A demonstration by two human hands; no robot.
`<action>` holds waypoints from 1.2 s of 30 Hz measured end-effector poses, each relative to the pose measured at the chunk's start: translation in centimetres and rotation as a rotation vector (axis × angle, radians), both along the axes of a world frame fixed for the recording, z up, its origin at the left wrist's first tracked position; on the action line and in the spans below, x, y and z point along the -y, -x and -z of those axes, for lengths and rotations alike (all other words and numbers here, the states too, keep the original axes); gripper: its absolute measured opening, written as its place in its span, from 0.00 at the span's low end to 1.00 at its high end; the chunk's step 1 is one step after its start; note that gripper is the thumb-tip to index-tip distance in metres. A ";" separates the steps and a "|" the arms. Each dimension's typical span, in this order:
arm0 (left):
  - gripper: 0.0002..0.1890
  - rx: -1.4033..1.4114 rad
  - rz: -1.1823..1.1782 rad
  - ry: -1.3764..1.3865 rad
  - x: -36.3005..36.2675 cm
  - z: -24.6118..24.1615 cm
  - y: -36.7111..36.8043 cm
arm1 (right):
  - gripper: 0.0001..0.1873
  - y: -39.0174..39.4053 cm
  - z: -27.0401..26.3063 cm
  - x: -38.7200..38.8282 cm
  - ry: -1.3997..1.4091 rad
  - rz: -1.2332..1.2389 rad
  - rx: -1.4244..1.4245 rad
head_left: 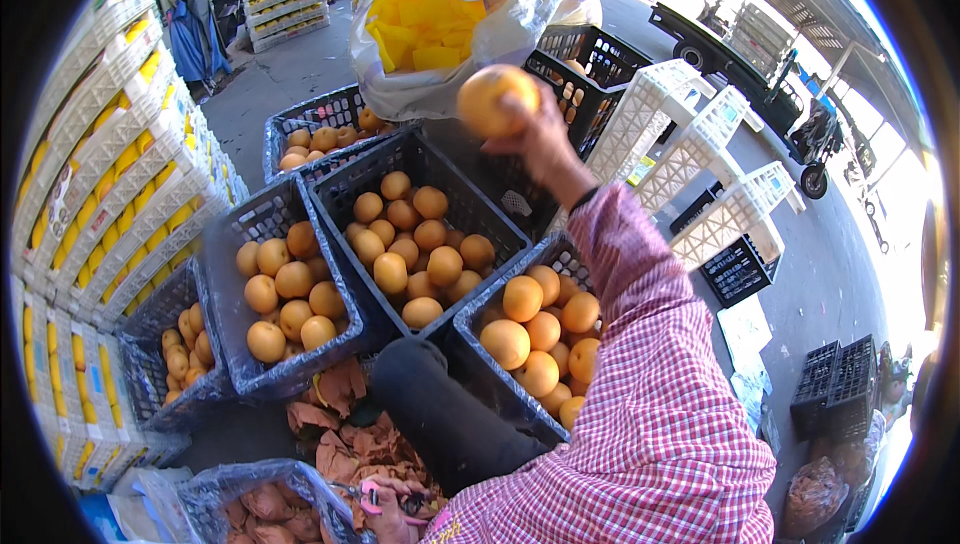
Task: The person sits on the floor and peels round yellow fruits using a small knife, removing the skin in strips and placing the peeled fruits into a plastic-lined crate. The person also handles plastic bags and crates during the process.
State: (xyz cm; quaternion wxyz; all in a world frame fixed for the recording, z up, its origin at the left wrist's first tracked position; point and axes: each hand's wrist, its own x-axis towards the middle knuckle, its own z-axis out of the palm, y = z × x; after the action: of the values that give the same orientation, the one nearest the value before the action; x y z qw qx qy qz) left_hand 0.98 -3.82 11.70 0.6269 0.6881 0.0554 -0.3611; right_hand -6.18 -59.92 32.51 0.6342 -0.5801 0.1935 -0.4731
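Note:
My right hand [546,140] is raised over the crates, gripping a round golden-brown Asian pear [498,100]. Low in the view, my left hand [388,515] holds pink-handled pruning shears [370,496]; it partly covers them. Beside it is a plastic-lined crate [196,485] of fruit wrapped in brown paper [264,503]. Bare pears fill part of the black crate [322,185] in the middle, the crate [225,274] to its left and the crate [474,345] near my right sleeve. Crumpled brown paper [352,458] lies by my leg [450,409].
A white sack [525,19] of yellow foam pieces [420,23] stands beyond the crates. Stacked white crates [112,169] of yellow-wrapped fruit rise at the left. White plastic crates [675,139] stand at the right, near a flatbed cart [720,56]. Black crates [832,390] sit lower right.

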 end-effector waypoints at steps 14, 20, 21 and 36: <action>0.17 -0.145 0.105 -0.241 9.9 3.1 -7.5 | 0.49 7.8 1.6 31.5 0.188 1.230 -1.178; 0.15 -0.151 0.136 -0.218 9.8 3.2 -7.5 | 0.34 8.0 2.6 33.6 0.306 1.149 -1.414; 0.15 -0.145 0.142 -0.193 9.4 2.8 -7.4 | 0.32 8.8 2.9 33.9 0.407 1.119 -1.369; 0.12 0.138 -0.045 0.257 -6.6 -8.8 2.3 | 0.18 -17.9 12.4 -25.0 0.703 -1.139 -0.465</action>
State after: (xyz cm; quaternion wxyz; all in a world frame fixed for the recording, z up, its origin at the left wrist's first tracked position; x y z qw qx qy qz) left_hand -1.36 2.83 20.52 0.7202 0.6237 -0.0193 -0.3031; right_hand 11.75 -34.90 20.08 0.5005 -0.8474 -0.1737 0.0339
